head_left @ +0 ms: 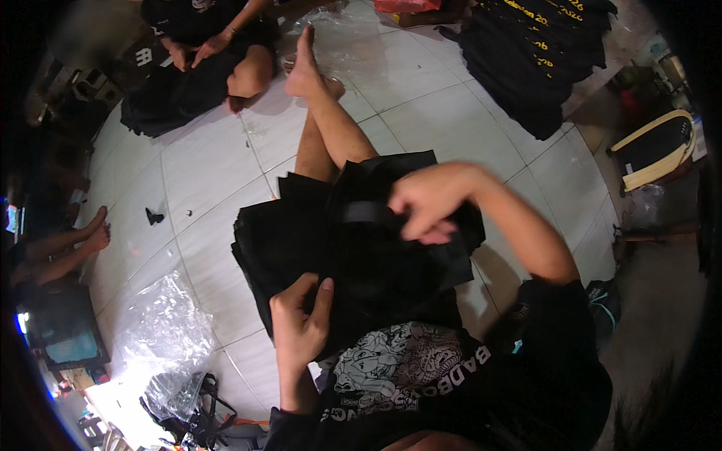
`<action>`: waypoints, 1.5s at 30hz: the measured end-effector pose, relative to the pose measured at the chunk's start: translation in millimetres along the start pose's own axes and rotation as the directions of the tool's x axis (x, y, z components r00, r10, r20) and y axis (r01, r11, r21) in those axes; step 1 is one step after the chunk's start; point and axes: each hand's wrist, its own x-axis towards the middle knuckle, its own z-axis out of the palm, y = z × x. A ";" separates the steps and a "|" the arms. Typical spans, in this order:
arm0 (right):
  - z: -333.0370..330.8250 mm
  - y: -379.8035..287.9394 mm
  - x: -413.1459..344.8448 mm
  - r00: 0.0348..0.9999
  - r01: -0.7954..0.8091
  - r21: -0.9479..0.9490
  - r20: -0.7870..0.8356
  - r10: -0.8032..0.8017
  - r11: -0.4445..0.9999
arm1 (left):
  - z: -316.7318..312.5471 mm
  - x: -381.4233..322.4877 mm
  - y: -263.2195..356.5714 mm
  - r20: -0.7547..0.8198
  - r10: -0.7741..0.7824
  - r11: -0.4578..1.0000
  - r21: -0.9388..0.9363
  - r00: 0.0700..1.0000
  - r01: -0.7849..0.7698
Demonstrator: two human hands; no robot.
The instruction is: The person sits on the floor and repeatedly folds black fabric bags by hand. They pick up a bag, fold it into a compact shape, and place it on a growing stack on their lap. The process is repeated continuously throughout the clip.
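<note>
A stack of black cloth pieces (287, 231) lies across my lap, its layered edges fanned out on the left side. My left hand (299, 321) grips the near left part of the black cloth, thumb uppermost and some fingertips hidden in the dark fabric. Over the right part of the stack, my right hand (428, 206) is blurred by motion, with its fingers bent. Whether it pinches a layer cannot be made out. A greyish sheen (364, 212) shows on the cloth just left of those fingers.
Across the tiled floor (208, 186) sits another person (206, 48) with black cloth (175, 96). Black garments with yellow lettering (524, 62) lie at upper right. Clear plastic (169, 327) and black straps (211, 400) are at lower left. Another person's feet (98, 231) show at left.
</note>
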 end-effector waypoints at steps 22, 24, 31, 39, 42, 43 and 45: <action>101.7 187.7 -75.1 0.085 -0.227 -0.067 -0.995 -0.049 0.972 | -2.2 2.0 -1.3 0.074 -0.130 0.992 0.018 0.989 0.129; 100.8 173.8 -90.5 0.086 -0.239 -0.006 -0.996 0.015 0.971 | -0.4 2.8 -1.1 0.072 -0.134 0.991 0.013 0.988 0.133; 100.0 154.5 -115.0 0.246 -0.366 0.225 -0.912 0.328 0.903 | 4.2 3.8 4.9 0.085 -0.116 0.993 -0.010 0.990 0.117; 86.2 134.8 -135.4 0.737 0.486 0.563 -0.675 0.034 0.669 | 1.2 1.7 4.9 0.060 -0.108 0.994 -0.006 0.992 0.108; 90.3 131.9 -132.1 0.658 0.705 0.615 -0.753 -0.002 0.353 | 1.6 0.3 -0.1 0.049 -0.097 0.995 -0.024 0.994 0.098; 90.8 144.9 -123.3 0.623 0.724 0.607 -0.779 0.067 0.328 | -0.2 0.8 0.8 0.063 -0.092 0.996 -0.004 0.994 0.092; 100.0 216.2 -84.0 0.438 0.197 0.555 -0.787 0.433 0.809 | 0.0 1.5 2.7 0.076 -0.090 0.996 0.019 0.993 0.089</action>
